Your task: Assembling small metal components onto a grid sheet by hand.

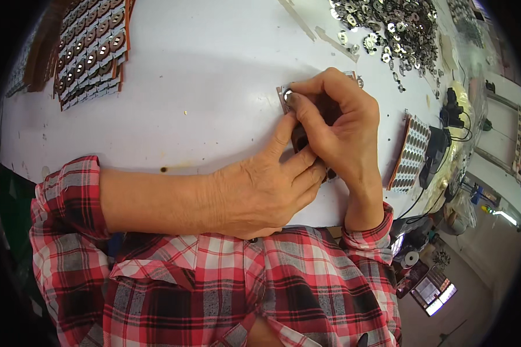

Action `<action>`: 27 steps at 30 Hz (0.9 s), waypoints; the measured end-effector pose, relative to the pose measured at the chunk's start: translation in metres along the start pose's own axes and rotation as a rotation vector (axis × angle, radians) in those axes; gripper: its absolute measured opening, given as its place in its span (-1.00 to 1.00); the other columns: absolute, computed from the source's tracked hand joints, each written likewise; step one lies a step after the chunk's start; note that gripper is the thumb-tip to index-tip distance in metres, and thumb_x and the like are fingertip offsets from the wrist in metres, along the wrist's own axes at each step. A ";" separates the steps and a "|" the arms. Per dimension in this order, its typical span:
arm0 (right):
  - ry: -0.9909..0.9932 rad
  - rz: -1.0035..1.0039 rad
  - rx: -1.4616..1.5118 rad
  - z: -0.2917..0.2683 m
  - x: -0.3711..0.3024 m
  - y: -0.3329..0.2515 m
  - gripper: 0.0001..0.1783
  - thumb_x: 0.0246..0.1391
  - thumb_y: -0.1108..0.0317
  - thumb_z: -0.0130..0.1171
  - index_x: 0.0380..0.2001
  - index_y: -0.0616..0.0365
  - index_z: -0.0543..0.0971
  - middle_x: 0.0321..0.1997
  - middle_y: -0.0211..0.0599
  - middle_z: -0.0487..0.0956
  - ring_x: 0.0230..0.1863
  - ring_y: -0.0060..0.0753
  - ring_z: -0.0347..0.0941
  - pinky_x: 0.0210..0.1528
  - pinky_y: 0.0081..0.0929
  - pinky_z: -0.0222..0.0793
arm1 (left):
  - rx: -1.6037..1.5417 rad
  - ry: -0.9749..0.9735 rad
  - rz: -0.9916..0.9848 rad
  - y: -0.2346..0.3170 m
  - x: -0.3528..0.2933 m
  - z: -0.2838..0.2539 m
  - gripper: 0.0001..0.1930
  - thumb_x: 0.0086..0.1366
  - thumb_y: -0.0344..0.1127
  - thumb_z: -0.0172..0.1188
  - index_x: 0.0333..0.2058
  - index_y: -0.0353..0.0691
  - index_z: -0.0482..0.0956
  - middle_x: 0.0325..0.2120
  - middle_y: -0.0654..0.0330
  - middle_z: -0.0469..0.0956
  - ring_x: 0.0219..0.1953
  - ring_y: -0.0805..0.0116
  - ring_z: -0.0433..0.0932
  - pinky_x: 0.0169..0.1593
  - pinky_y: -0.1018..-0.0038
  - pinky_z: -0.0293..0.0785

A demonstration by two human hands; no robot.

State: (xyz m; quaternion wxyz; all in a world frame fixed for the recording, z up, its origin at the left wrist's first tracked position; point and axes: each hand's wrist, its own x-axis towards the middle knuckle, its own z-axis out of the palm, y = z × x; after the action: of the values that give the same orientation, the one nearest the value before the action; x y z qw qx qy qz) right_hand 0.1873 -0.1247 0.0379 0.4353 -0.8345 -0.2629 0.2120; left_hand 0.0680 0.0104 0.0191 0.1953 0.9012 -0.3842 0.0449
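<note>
On the white table in front of me, a panel of small circuit boards (281, 99) lies mostly covered by both my hands. My right hand (344, 115) is closed in a pinch at the panel's far left corner, with a small shiny metal piece (288, 94) between thumb and forefinger. Coming in from the left, my left hand (272, 188) rests on the panel with its fingers stretched out and apart. Its forefinger reaches up close beneath the right thumb. The palms and most of the panel's surface are hidden.
A heap of loose shiny metal pieces (388, 34) spreads over the far right of the table. Stacked board panels (92, 52) stand at the far left. Another panel stack (410, 153) lies at the right, beside black adapters (437, 147) and cables. Tape strips (336, 43) stick to the tabletop.
</note>
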 end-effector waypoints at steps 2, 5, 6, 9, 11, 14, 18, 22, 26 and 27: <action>0.012 -0.006 0.007 -0.001 -0.001 0.000 -0.93 0.17 0.62 0.31 -0.27 0.30 0.70 -0.40 -0.52 0.62 -0.39 -0.80 0.49 -0.34 -0.75 0.38 | -0.001 -0.004 -0.010 -0.001 0.000 0.000 -0.13 0.04 0.30 0.38 0.16 -0.30 0.61 0.20 0.00 0.50 0.37 -0.09 0.33 0.34 -0.55 0.09; 0.017 -0.113 -0.054 -0.003 -0.001 0.007 -0.91 0.18 0.64 0.30 -0.25 0.30 0.71 -0.37 -0.51 0.62 -0.36 -0.80 0.49 -0.32 -0.75 0.38 | -0.039 -0.009 -0.001 -0.001 -0.001 0.002 -0.18 0.05 0.26 0.38 0.13 -0.29 0.62 0.21 0.02 0.49 0.37 -0.07 0.33 0.34 -0.55 0.08; 0.008 -0.114 -0.049 -0.004 0.000 0.008 -0.91 0.18 0.64 0.30 -0.25 0.30 0.71 -0.37 -0.51 0.62 -0.36 -0.80 0.49 -0.32 -0.75 0.38 | -0.041 -0.012 -0.012 0.000 -0.002 0.002 -0.18 0.05 0.26 0.38 0.13 -0.29 0.62 0.21 0.02 0.49 0.37 -0.07 0.33 0.34 -0.55 0.08; -0.039 -0.075 0.082 -0.004 0.001 0.010 -0.87 0.16 0.66 0.31 -0.22 0.31 0.72 -0.36 -0.50 0.61 -0.34 -0.79 0.49 -0.31 -0.75 0.38 | -0.043 0.001 -0.018 -0.001 -0.002 0.003 -0.20 0.06 0.25 0.38 0.12 -0.28 0.63 0.20 0.02 0.50 0.37 -0.07 0.33 0.35 -0.54 0.09; 0.036 -0.063 0.077 -0.001 -0.002 0.008 -0.86 0.15 0.67 0.32 -0.22 0.31 0.72 -0.37 -0.49 0.61 -0.35 -0.77 0.48 -0.31 -0.75 0.37 | -0.041 0.012 -0.008 -0.001 -0.001 0.002 -0.21 0.07 0.24 0.37 0.13 -0.27 0.63 0.20 0.01 0.49 0.37 -0.07 0.34 0.35 -0.53 0.10; -0.016 -0.140 0.075 -0.004 0.003 0.012 -0.86 0.15 0.68 0.31 -0.22 0.32 0.73 -0.36 -0.47 0.61 -0.35 -0.76 0.48 -0.30 -0.74 0.37 | -0.043 0.011 -0.009 -0.001 -0.002 0.001 -0.21 0.06 0.24 0.37 0.12 -0.28 0.63 0.20 0.01 0.50 0.37 -0.06 0.34 0.36 -0.52 0.10; 0.010 -0.127 -0.023 -0.002 0.001 0.008 -0.85 0.16 0.68 0.31 -0.22 0.30 0.73 -0.33 -0.46 0.61 -0.34 -0.76 0.47 -0.31 -0.73 0.36 | -0.019 -0.012 -0.003 -0.001 -0.001 0.001 -0.19 0.06 0.25 0.37 0.13 -0.28 0.63 0.18 0.01 0.51 0.37 -0.06 0.33 0.36 -0.52 0.11; 0.041 -0.138 0.019 -0.015 0.003 0.010 -0.79 0.19 0.68 0.27 -0.15 0.25 0.74 -0.31 -0.50 0.61 -0.35 -0.77 0.45 -0.31 -0.75 0.32 | -0.025 -0.002 -0.001 -0.002 -0.001 0.002 -0.15 0.01 0.30 0.39 0.13 -0.26 0.63 0.24 -0.02 0.48 0.43 -0.07 0.28 0.38 -0.54 0.04; 0.154 -0.307 -0.147 -0.071 0.013 0.038 -0.66 0.10 0.72 0.21 -0.12 0.17 0.76 -0.20 -0.48 0.61 -0.39 -0.78 0.41 -0.41 -0.75 0.26 | -0.020 0.013 -0.022 0.002 -0.002 0.005 -0.13 -0.01 0.34 0.39 0.11 -0.26 0.63 0.31 -0.05 0.44 0.47 -0.07 0.23 0.39 -0.55 -0.02; 0.059 -0.203 -0.239 -0.085 0.010 0.040 -0.68 0.15 0.67 0.27 -0.05 0.19 0.75 -0.10 -0.46 0.59 -0.22 -0.73 0.46 -0.24 -0.74 0.31 | -0.023 0.012 -0.023 0.001 -0.003 0.006 -0.14 0.00 0.34 0.39 0.11 -0.27 0.63 0.31 -0.05 0.45 0.48 -0.07 0.23 0.38 -0.54 0.00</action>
State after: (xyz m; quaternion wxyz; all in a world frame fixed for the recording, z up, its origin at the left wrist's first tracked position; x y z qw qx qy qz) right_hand 0.2547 -0.1903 0.0479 0.3597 -0.8555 -0.3561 0.1094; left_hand 0.0651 0.0096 0.0130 0.2084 0.9031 -0.3730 0.0437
